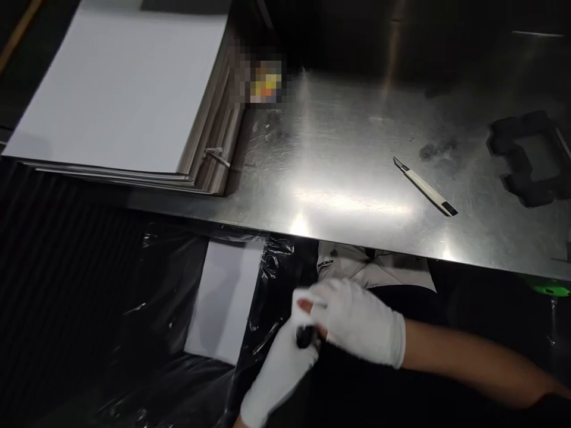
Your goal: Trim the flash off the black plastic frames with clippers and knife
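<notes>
Steel table, scuffed and shiny, with a small piece held below its near edge.
The piece is blurred, partly black and apparently partly white. Steel shows between the paper stack and the knife, with a dark frame farther right; the table's edge runs beyond the hands. Gloved, the right hand curls, fingertips pinching at the piece; the left hand closes on its lower side.

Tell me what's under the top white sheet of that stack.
Under the top white sheet, edges of more layers show, and below them the metal table. The layers' faces are covered, so what's on them cannot be seen.
</notes>
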`<state>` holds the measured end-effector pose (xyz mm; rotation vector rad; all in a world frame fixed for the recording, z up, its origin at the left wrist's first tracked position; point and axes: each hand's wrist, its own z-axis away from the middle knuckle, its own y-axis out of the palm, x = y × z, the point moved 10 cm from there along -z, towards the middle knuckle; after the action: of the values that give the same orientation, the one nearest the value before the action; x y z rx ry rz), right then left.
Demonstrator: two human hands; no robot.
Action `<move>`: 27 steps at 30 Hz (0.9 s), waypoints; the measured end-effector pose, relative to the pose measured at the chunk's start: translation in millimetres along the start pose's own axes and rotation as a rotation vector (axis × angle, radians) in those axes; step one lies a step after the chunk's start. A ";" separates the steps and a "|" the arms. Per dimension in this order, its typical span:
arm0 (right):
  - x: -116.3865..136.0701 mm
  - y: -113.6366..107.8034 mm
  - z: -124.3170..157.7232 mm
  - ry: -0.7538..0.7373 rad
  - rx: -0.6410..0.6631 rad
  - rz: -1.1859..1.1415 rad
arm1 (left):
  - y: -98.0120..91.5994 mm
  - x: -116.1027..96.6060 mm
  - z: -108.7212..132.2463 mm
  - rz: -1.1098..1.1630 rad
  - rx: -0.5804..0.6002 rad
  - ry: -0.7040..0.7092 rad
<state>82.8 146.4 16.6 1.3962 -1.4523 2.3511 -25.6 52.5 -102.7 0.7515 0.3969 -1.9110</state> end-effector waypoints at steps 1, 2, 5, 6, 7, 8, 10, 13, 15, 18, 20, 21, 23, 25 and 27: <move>-8.3 -16.8 2.2 0.053 -0.103 -0.014 | -2.9 -5.0 7.4 0.006 0.049 -0.021; -16.0 -32.9 6.7 0.092 -0.186 -0.052 | -9.7 -10.9 16.9 0.055 0.094 -0.036; -33.0 -77.1 27.6 0.091 -0.358 -0.173 | -74.4 -20.8 44.8 0.220 -0.019 -0.017; -43.4 -91.0 36.3 0.129 -0.421 -0.165 | -113.3 -13.8 51.8 0.207 -0.185 -0.018; -56.3 -101.8 44.2 0.193 -0.468 -0.136 | -156.8 -0.8 59.0 0.169 -0.397 -0.029; -69.8 -111.1 51.1 0.263 -0.518 -0.102 | -195.7 10.7 63.1 0.113 -0.569 0.011; -94.1 -119.4 56.0 0.370 -0.565 -0.088 | -247.7 49.5 46.2 0.161 -0.680 0.071; -113.3 -114.9 42.3 0.375 -0.548 -0.152 | -288.4 140.5 -16.0 0.356 -0.684 -0.128; -116.7 -109.9 31.5 0.339 -0.524 -0.152 | -296.7 179.3 -60.4 0.361 -0.634 -0.229; -115.8 -105.1 25.4 0.297 -0.513 -0.081 | -316.1 202.4 -91.2 0.104 -0.793 -0.350; -110.9 -102.8 25.2 0.257 -0.515 -0.005 | -325.2 202.1 -92.1 -0.154 -0.955 -0.429; -108.2 -101.3 25.0 0.240 -0.513 0.033 | -322.1 200.4 -97.1 -0.270 -0.959 -0.439; -104.8 -98.1 24.2 0.220 -0.507 0.091 | -299.2 199.9 -121.0 -0.458 -0.790 -0.389; -104.3 -95.2 23.0 0.220 -0.497 0.117 | -267.1 204.8 -145.6 -0.620 -0.572 -0.341; -104.7 -94.4 22.4 0.221 -0.497 0.130 | -250.3 209.6 -160.2 -0.758 -0.486 -0.352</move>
<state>202.7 223.5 11.4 0.9115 -1.9228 1.9276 -260.8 110.3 -373.9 -0.0955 0.9731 -2.4343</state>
